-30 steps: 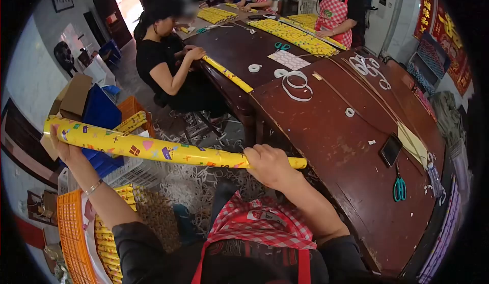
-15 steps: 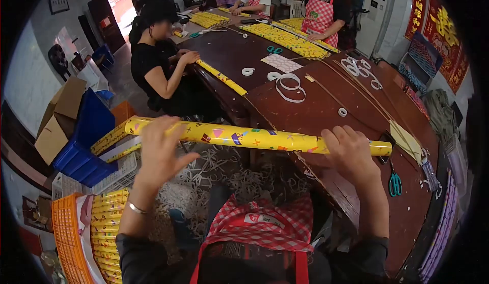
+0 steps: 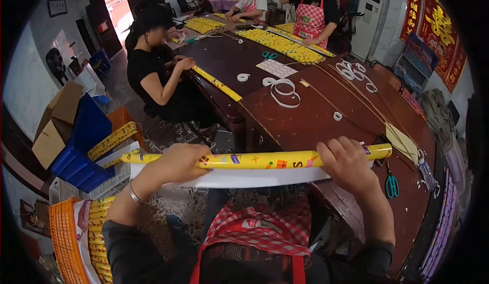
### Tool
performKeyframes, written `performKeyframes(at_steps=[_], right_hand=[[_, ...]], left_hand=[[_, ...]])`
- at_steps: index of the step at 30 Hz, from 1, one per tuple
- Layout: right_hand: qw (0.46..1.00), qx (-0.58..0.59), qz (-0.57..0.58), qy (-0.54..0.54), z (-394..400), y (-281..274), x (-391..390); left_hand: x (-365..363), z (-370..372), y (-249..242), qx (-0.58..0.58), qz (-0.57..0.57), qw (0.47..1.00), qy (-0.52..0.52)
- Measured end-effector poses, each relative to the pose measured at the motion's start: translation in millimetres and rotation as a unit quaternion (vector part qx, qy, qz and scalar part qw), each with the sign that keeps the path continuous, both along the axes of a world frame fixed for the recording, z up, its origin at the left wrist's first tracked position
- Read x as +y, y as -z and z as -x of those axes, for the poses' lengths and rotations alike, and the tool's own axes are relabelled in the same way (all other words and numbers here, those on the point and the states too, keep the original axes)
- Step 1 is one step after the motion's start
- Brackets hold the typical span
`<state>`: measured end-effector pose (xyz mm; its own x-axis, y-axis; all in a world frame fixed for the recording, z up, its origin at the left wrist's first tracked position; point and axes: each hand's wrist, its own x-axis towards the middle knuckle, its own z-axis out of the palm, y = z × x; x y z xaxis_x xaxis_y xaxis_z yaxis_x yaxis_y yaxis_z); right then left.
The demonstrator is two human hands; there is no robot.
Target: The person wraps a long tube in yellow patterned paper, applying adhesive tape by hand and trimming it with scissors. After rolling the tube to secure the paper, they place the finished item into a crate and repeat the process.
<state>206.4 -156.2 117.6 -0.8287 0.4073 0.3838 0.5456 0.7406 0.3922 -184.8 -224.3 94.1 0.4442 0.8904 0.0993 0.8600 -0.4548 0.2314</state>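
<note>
Nearest, a red-and-white checked apron (image 3: 260, 227) over dark sleeves. Just above it, held level across the body: a long yellow roll of patterned wrapping paper (image 3: 254, 160), long axis running left to right, right end tipped slightly higher and pointing over the near edge of the dark brown wooden table (image 3: 316, 118), left end pointing toward the white plastic crate (image 3: 114, 174). A white loose edge of the paper (image 3: 239, 178) hanging unrolled just below the tube, parallel to it. Left hand (image 3: 175, 162) closed around the roll left of its middle, fingers wrapped over the top, a thin metal bracelet (image 3: 135, 195) on the wrist. Right hand (image 3: 349, 162) clamped over the roll near its right end, fingers curled across the top.

Lower left, an orange plastic basket (image 3: 69, 235) packed with more yellow rolls (image 3: 99, 233); beyond it a blue plastic bin (image 3: 86, 141) and brown cardboard boxes (image 3: 56, 115). On the table to the right, green-handled scissors (image 3: 391, 184) and a dark phone (image 3: 379, 142) just past the roll's right end.

Farther up the table, loops of white tape (image 3: 282, 87) and a small tape ring (image 3: 243, 77). At the left side, a seated person in black (image 3: 153, 72) with hands on another yellow roll (image 3: 216, 82) lying diagonally. At the far end, rows of stacked yellow rolls (image 3: 282, 44) and two people in checked aprons (image 3: 310, 8).
</note>
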Motion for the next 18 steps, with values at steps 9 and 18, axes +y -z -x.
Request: performKeyframes(at_steps=[9,18], right_hand=[[0.999,0.024,0.025,0.011,1,7,10],[0.998,0.031,0.048,0.032,-4,22,17]], left_hand=[[-4,-4,-13,0.009,0.108,0.994,0.01],[2,-8,7,0.031,-0.065,0.996,-0.06]])
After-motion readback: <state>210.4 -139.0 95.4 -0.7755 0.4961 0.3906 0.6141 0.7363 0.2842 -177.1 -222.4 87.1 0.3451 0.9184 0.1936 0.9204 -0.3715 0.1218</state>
